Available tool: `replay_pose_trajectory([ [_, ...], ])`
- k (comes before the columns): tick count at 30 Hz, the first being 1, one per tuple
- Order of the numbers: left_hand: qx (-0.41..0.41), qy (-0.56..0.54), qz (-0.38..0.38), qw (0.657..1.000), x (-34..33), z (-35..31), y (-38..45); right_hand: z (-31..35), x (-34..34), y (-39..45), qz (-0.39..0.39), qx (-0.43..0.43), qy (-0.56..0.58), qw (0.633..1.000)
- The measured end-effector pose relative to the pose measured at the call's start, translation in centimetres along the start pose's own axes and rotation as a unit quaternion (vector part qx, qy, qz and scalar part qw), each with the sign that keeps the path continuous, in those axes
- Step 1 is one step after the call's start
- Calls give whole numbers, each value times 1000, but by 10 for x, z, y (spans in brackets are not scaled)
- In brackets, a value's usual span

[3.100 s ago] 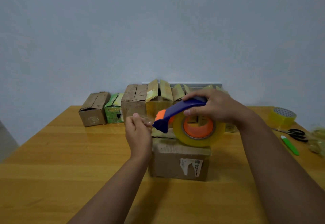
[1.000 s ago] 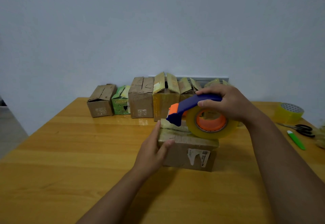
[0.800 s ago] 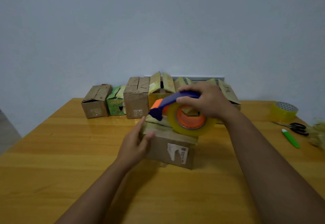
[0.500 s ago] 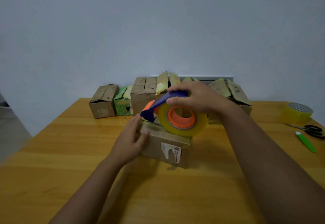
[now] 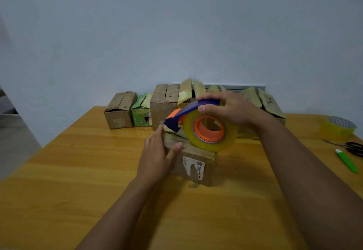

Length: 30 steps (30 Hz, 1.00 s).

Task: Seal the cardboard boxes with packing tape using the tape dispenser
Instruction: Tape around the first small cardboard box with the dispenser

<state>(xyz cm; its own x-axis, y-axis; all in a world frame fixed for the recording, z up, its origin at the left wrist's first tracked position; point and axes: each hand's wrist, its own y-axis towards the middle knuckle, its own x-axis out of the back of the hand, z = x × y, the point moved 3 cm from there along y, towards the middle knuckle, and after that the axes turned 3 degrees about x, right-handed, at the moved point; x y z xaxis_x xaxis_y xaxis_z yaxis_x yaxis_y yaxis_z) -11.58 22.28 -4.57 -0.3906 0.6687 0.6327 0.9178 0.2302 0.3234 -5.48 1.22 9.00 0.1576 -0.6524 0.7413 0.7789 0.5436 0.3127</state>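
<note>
Box point(image 5: 193, 163) on desk point(image 5: 78, 171), steadied by flat left hand point(image 5: 157, 155); dispenser point(image 5: 198, 126) clasped in right hand point(image 5: 231, 110). Tape best pulled taut along seam, pressed down firmly.

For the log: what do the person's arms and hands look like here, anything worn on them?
Both forearms are bare as far as the frame shows, with no sleeves in view. The left hand and right hand wear no gloves, and no rings, watch or bracelets are visible. Nails look short and unpainted.
</note>
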Motion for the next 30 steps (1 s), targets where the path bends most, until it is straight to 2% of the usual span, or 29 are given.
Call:
replay_pose_trajectory([
  [11,-6,76,29,997,4,1,7,0,8,-1,36,3,-25,999],
  [18,-88,145,23,985,7,2,13,1,8,2,-3,8,-24,1000],
  [24,-162,129,63,976,11,-1,26,4,10,11,-28,12,-25,999],
  [30,-146,109,42,982,4,0,26,-4,6,11,-13,1,-37,999],
])
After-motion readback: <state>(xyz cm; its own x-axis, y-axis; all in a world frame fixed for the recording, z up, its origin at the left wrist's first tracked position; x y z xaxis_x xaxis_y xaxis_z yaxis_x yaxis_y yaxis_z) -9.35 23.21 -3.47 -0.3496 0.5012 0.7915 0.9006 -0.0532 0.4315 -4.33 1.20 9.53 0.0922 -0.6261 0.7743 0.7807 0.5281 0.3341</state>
